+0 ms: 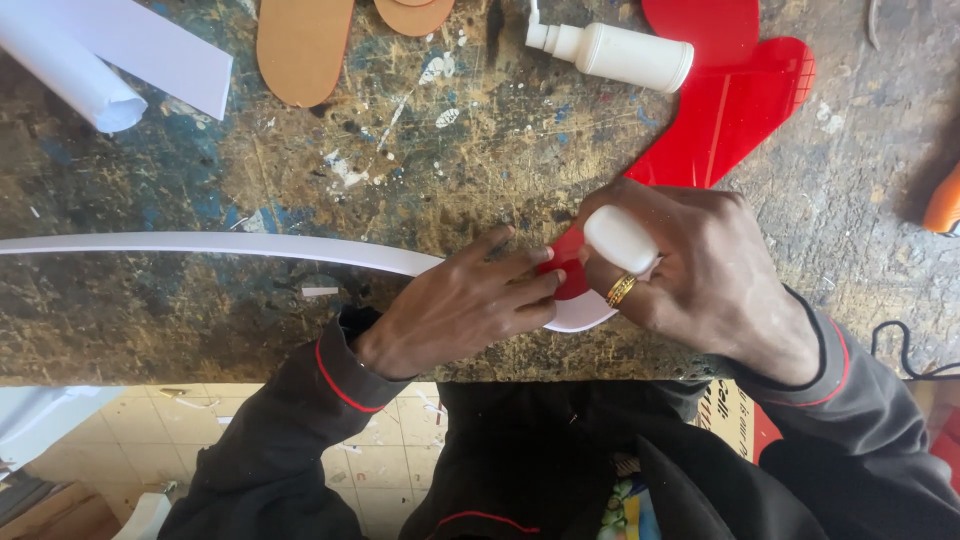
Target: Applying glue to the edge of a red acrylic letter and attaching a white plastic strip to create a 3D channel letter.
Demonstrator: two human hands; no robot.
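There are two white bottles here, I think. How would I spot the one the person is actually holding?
Start at the big red plastic shape on the paint-stained workbench and follow it down to its near tip. There the right hand, wearing a gold ring, grips a small white bottle. The other white bottle lies untouched at the bench's far edge.

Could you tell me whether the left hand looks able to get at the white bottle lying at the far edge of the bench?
Probably yes. The left hand presses the white strip against the red sheet. Between it and the white bottle lies only bare bench.
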